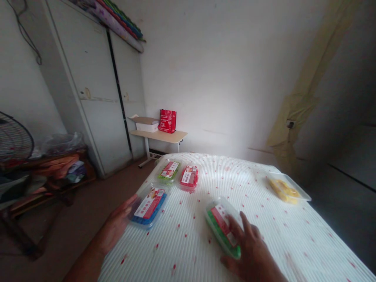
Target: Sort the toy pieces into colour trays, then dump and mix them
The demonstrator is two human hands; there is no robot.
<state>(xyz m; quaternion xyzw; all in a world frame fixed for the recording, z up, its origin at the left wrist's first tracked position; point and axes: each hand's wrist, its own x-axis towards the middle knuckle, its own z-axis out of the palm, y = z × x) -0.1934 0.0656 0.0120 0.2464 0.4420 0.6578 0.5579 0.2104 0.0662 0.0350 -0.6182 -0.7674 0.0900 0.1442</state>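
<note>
My right hand (249,250) lies over the near end of a clear box of green pieces (221,229) with a red label, fingers wrapped on its edge. My left hand (117,225) touches the left side of a clear box of blue pieces (149,205), fingers stretched out. Both boxes rest on a white table (264,219) dotted with red. Farther back stand a box of light green pieces (169,171) and a box of red pieces (189,176). A box of yellow pieces (284,189) sits at the right edge.
A white wardrobe (88,90) stands at the left with folded bedding on top. A small side table (160,136) holds a red bag (167,121) and a white box. A fan (13,141) and a cluttered low shelf are at the far left. Yellow curtain hangs at the right.
</note>
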